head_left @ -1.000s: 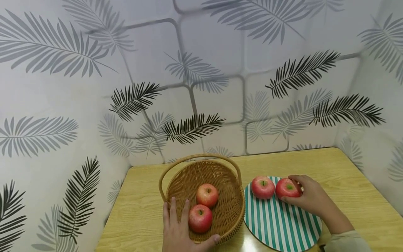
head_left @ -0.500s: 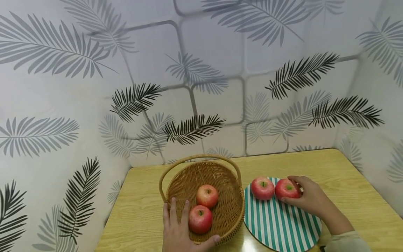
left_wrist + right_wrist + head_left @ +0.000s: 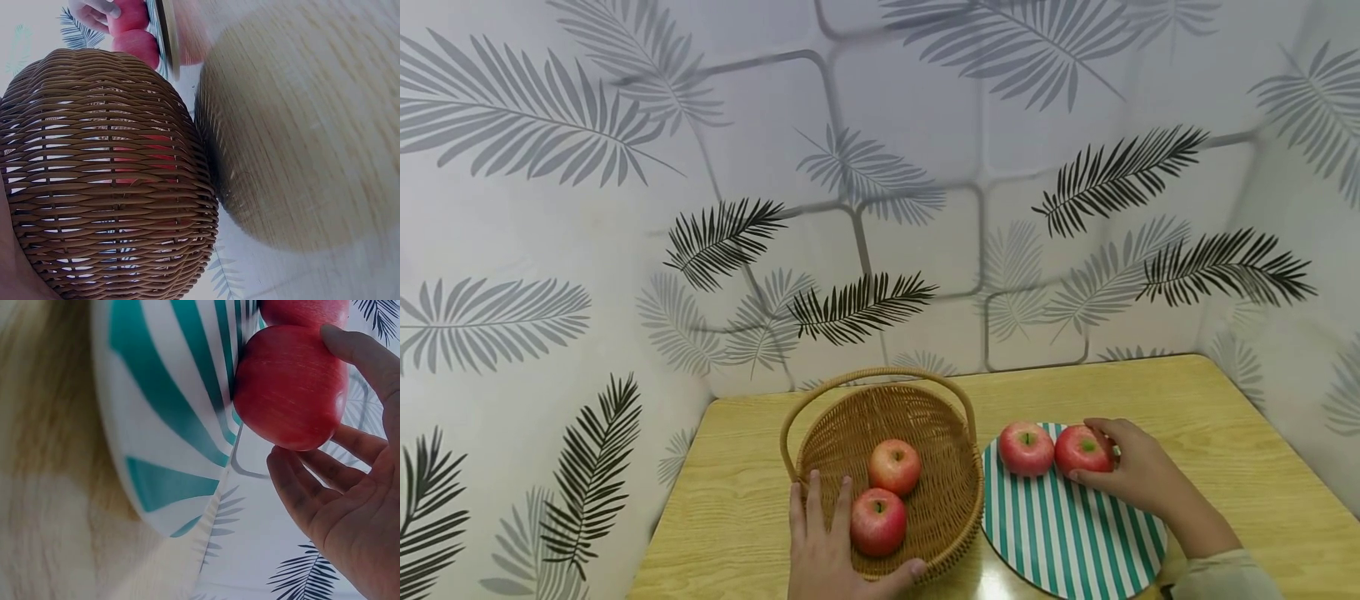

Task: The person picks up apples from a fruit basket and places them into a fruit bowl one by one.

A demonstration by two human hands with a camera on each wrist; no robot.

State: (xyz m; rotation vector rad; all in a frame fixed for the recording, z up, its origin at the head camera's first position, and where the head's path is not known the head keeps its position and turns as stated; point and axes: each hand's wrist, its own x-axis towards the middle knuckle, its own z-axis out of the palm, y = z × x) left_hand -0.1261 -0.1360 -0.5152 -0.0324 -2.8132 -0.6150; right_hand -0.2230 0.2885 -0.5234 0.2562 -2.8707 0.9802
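A brown wicker basket [image 3: 936, 508] with an arched handle stands on the table, holding two red apples; the lower apple [image 3: 877, 522] touches the upper apple [image 3: 895, 467]. My left hand [image 3: 829, 550] rests on the basket's near left rim, fingers straight and spread, thumb along the near edge. On a round board [image 3: 1060, 533] with green and white stripes, two more apples sit side by side. The right-hand apple [image 3: 290, 387] is between the thumb and fingers of my right hand [image 3: 1138, 471], which grips it from the right. The other apple [image 3: 1026, 448] touches it on the left.
The light wooden table [image 3: 737, 467] reaches back to a wall [image 3: 925, 250] papered with grey and black leaves. More wall rises at the left and right. The striped board lies close against the basket's right side.
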